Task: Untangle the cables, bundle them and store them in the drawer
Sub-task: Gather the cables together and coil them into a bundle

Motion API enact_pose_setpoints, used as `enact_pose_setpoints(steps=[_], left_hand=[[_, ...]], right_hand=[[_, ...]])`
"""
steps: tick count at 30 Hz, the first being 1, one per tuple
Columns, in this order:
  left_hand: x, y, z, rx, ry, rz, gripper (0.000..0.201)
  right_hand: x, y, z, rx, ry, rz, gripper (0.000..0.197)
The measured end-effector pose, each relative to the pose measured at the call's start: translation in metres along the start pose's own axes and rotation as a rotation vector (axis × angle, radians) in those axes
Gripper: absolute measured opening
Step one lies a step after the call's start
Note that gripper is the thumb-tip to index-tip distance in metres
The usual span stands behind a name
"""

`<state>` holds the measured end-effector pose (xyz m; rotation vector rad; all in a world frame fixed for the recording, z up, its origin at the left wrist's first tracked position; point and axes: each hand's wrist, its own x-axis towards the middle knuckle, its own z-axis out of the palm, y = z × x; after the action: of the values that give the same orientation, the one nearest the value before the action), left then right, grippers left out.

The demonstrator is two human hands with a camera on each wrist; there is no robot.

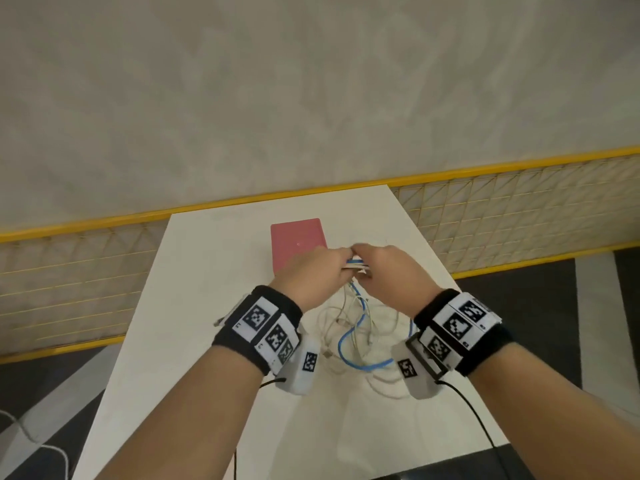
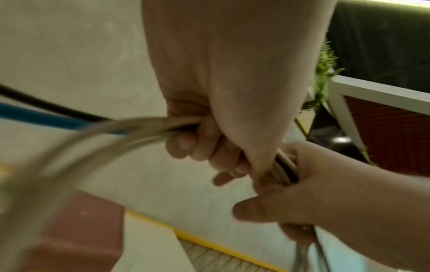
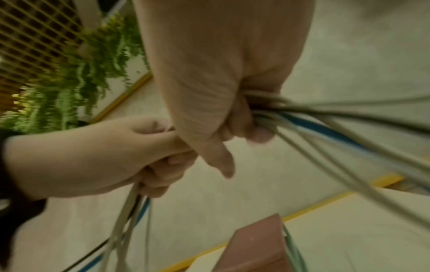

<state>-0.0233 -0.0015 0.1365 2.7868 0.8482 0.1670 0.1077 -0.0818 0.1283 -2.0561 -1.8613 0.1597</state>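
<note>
A bunch of white cables and one blue cable [image 1: 355, 263] is held up over the white table [image 1: 214, 341]. My left hand [image 1: 311, 273] and my right hand [image 1: 384, 270] meet at it, each with fingers curled round the strands. In the left wrist view the left fingers [image 2: 186, 143] clamp the cables [image 2: 130, 128]. In the right wrist view the right fingers [image 3: 256, 128] grip several strands [image 3: 337, 117]. Loose loops [image 1: 360, 337] hang down onto the table between my wrists. A pink box [image 1: 298, 242] stands just beyond the hands.
The table's far edge meets a yellow-framed mesh barrier [image 1: 519, 209]. Dark floor [image 1: 540, 306] lies to the right of the table. Black wrist-camera leads [image 1: 474, 417] trail over the near right part of the table. Green plants [image 3: 81, 73] hang off to the side.
</note>
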Motion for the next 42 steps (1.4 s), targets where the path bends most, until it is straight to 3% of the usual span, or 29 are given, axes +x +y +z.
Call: enact_pose_setpoints(steps=[1,5,10,12,14,16,18,21,23,26,29,31,33,35,39,42], left_hand=[[-0.002,-0.008,0.004,-0.043,0.000,-0.004,0.022],[-0.017,-0.048,0.026,-0.155,0.029,-0.092,0.024],[-0.016,-0.054,0.042,-0.179,0.004,-0.135,0.025],[-0.011,-0.050,0.042,-0.089,0.003,-0.139,0.032],[-0.005,-0.041,0.040,-0.011,-0.018,-0.131,0.036],[0.001,-0.029,0.036,-0.019,-0.041,-0.103,0.036],[0.004,-0.017,0.031,-0.043,-0.042,-0.069,0.032],[0.001,-0.018,0.024,-0.045,-0.001,-0.026,0.031],[-0.007,-0.030,0.020,-0.077,0.043,-0.012,0.027],[-0.017,-0.042,0.017,-0.227,0.008,-0.037,0.022],[-0.018,-0.036,0.012,-0.112,-0.026,-0.029,0.029],[-0.015,-0.027,0.007,-0.040,-0.041,-0.007,0.029],[-0.014,-0.018,0.000,-0.089,-0.064,-0.003,0.022],[-0.017,-0.016,-0.011,-0.315,-0.054,-0.029,0.019],[-0.024,-0.017,-0.027,-0.755,0.189,-0.040,0.028],[-0.019,-0.001,-0.022,-0.778,0.312,0.041,0.023]], right_hand=[[-0.002,0.005,-0.002,0.028,0.037,0.023,0.037],[-0.022,0.032,-0.006,0.160,0.131,0.090,0.030],[-0.033,0.050,0.014,0.093,-0.064,0.227,0.017],[-0.032,0.047,0.014,0.028,-0.116,0.246,0.048],[-0.024,0.037,0.015,-0.094,-0.081,0.142,0.081],[-0.011,0.017,0.022,-0.123,-0.067,0.000,0.086],[0.001,0.000,0.035,-0.092,-0.074,-0.065,0.072],[0.012,0.000,0.036,-0.018,0.013,0.003,0.036],[0.012,0.006,0.031,0.030,0.080,0.047,0.024],[0.008,0.011,0.029,0.090,0.089,0.076,0.015],[0.006,0.009,0.033,-0.049,0.043,0.072,0.016],[0.008,-0.001,0.036,-0.151,0.065,-0.053,0.030],[0.009,-0.012,0.036,-0.075,0.056,-0.105,0.035],[0.009,-0.014,0.031,0.039,0.059,-0.035,0.032],[0.006,-0.009,0.027,0.378,0.051,0.203,0.017],[0.007,-0.020,0.025,0.586,0.023,0.248,0.028]])
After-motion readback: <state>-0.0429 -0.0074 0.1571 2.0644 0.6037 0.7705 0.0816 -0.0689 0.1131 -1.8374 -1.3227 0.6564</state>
